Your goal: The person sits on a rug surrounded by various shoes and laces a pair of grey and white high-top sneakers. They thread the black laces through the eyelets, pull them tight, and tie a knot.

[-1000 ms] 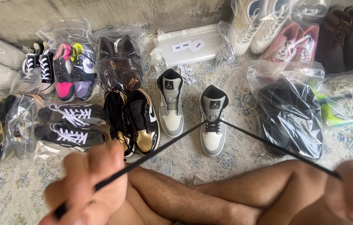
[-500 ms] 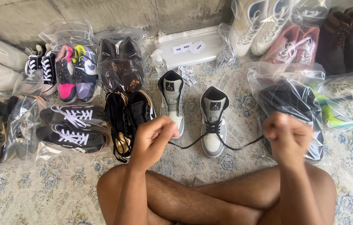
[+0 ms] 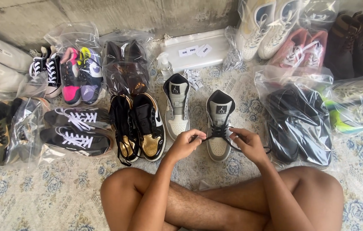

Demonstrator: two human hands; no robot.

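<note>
Blue-flowered carpet (image 3: pixel 40 192) covers the floor in front of a bare concrete wall (image 3: pixel 147 13), and the person sits on it cross-legged. Just past the knees stands a grey and white high-top shoe (image 3: pixel 219 128), toe toward the person, with a black lace (image 3: pixel 215 132) across its front. The left hand (image 3: pixel 185 144) has its fingers curled in, pinching the lace at the shoe's left side; the right hand (image 3: pixel 250 143) is likewise closed on the lace at the right side, and a loose end trails out beyond it. The matching shoe (image 3: pixel 177 107) stands just beside, to the left. Farther left are a black and gold pair (image 3: pixel 141 126) and black shoes with white laces in a clear bag (image 3: pixel 76 130). To the right lies a bag of dark shoes (image 3: pixel 299 124). Along the wall sit more bagged pairs, a small pump bottle (image 3: pixel 164 66) and a white box (image 3: pixel 196 51).
</note>
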